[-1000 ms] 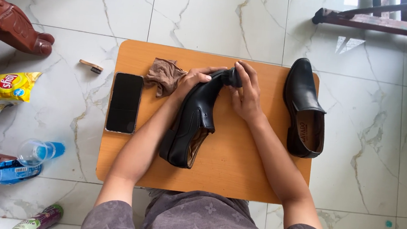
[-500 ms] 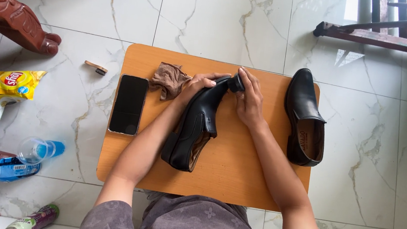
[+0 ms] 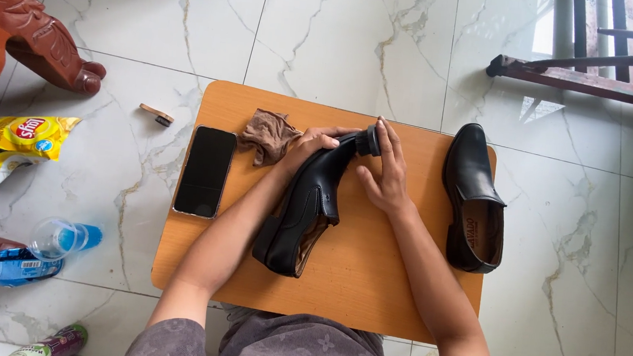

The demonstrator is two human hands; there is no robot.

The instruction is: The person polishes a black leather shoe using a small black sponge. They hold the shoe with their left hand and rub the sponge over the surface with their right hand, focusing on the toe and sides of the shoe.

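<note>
Two hands met at the toe of a black shoe (image 3: 306,208) lying tilted on the wooden bench (image 3: 368,282). Your left hand (image 3: 310,145) gripped the toe, fingers curled closed around it. Your right hand (image 3: 384,178) pressed a small dark brush (image 3: 368,140) there, fingers nearly straight. Short, even strokes with the shoe braced firmly would have suited this.

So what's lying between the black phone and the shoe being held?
In the head view, a crumpled brown cloth lies on the wooden board between the black phone and the held black leather shoe.
</note>
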